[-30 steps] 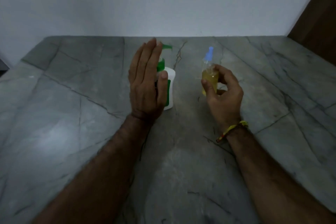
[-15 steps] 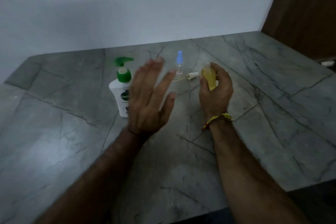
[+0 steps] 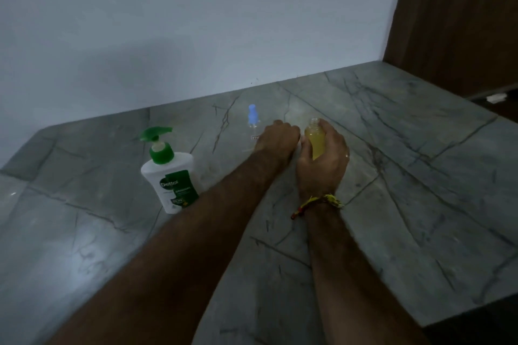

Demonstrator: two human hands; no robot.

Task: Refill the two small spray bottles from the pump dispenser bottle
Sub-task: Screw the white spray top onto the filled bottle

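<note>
My right hand grips a small uncapped spray bottle of yellow liquid, upright just above the stone counter. My left hand reaches in beside it, fingers curled down over the loose pale sprayer head, of which only a sliver shows. Just behind my left hand stands the second small spray bottle, clear with a blue cap; its lower part is hidden. The white pump dispenser bottle with a green pump stands upright to the left, untouched.
The grey veined stone counter meets a white wall at the back and a dark wooden panel at the right. Its front edge drops off at the lower right.
My left hand moved from hovering open near the pump bottle forward and right, and closed down on the sprayer head. The view shifted, and the right hand kept the bottle.
</note>
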